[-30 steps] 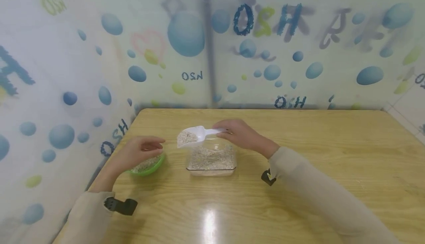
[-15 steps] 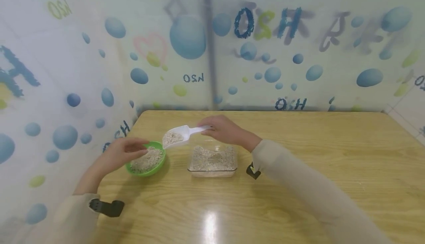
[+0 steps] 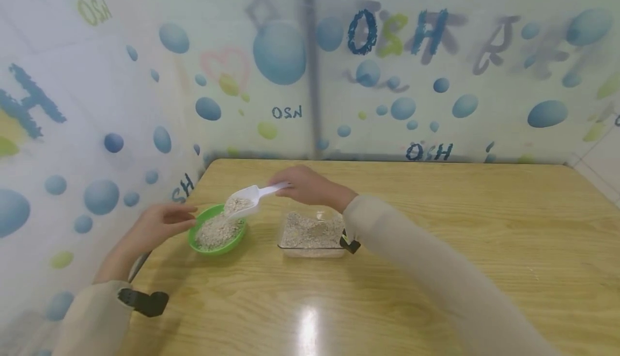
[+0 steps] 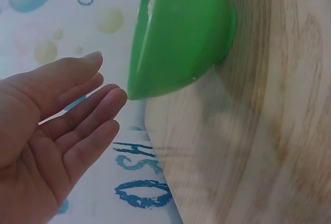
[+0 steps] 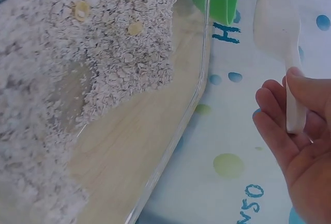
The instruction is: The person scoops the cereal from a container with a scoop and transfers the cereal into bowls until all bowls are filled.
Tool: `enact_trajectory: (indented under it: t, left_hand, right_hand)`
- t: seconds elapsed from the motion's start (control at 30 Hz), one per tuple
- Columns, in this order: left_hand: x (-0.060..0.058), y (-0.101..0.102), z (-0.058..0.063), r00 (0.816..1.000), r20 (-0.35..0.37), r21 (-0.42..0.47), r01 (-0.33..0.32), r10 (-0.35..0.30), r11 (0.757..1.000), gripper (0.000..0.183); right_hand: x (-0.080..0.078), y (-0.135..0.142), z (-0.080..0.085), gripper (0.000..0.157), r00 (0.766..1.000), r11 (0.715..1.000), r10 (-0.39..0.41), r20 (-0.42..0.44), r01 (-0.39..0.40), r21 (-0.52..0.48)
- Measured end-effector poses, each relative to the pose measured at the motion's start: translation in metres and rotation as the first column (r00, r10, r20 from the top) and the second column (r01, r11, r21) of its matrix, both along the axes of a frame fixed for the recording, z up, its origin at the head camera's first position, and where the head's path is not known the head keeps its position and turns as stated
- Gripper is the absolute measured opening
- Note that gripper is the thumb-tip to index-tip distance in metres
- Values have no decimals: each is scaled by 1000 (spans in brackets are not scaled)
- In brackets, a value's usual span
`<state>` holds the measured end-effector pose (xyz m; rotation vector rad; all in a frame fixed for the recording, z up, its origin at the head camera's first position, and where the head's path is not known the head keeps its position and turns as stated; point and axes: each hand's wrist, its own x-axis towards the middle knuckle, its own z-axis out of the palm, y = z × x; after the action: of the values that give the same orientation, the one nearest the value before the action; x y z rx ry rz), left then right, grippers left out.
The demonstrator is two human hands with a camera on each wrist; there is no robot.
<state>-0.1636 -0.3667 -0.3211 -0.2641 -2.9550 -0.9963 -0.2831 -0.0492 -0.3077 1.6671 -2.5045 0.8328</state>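
My right hand [image 3: 305, 185] grips the handle of a white plastic scoop [image 3: 250, 200], and the scoop's bowl carries oat flakes [image 3: 237, 205]. The scoop's lip overlaps the right rim of a green bowl [image 3: 216, 249] in the head view. Oats also fill much of that bowl. Just left of the bowl is my left hand [image 4: 67, 120], its fingers relaxed and holding nothing, fingertips close to the rim. A clear rectangular container [image 3: 312, 252] of oats stands under my right forearm; in the right wrist view a patch of its bottom [image 5: 119, 151] shows bare.
The wooden table [image 3: 411, 280] meets a patterned wall [image 3: 407, 76] at the back and another wall [image 3: 92, 146] along the left. Both wrists wear dark bands, the left band [image 3: 143, 302] showing most fully.
My right hand has carried the loaded scoop leftward, from above the clear container to the green bowl. My left hand has drawn back to the left, uncovering the bowl.
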Motion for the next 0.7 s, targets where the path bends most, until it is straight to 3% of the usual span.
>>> enact_trajectory:
  t: [0.23, 0.7]
  left_hand:
    - [-1, -4, -4, 999, 23, -15, -28, 29, 999, 42]
    - [-2, -11, -13, 999, 40, 4, 27, -28, 1000, 36]
  right_hand:
    - [-2, -21, 5, 20, 999, 998, 16, -38, -14, 62]
    - [4, -57, 13, 18, 999, 970, -30, -11, 32, 243]
